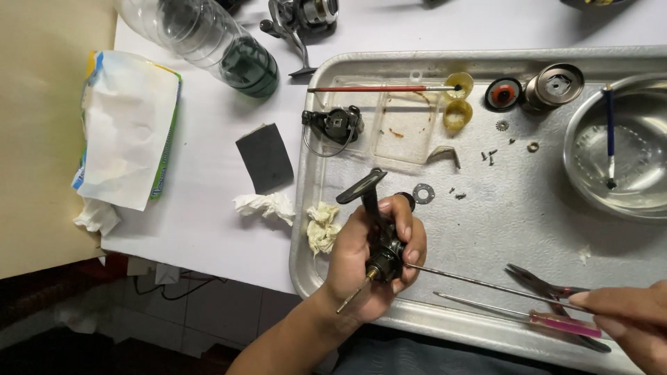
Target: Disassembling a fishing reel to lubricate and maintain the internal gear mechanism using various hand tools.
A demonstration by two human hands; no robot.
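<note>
Your left hand [375, 253] grips black metal fishing-reel body [381, 236] over dented silver tray [486, 229]. Your right hand [625, 312] pinches thin steel rod [486, 283], tip at reel. Hold reel steady, keep rod straight.

We see a white counter [208, 208] carrying a metal tray [500, 229] at three o'clock, a clear plastic bottle [208, 42] at eleven, a tissue packet [125, 128] at nine, a dark sanding pad [265, 157], and crumpled tissue [265, 206] near centre.
</note>
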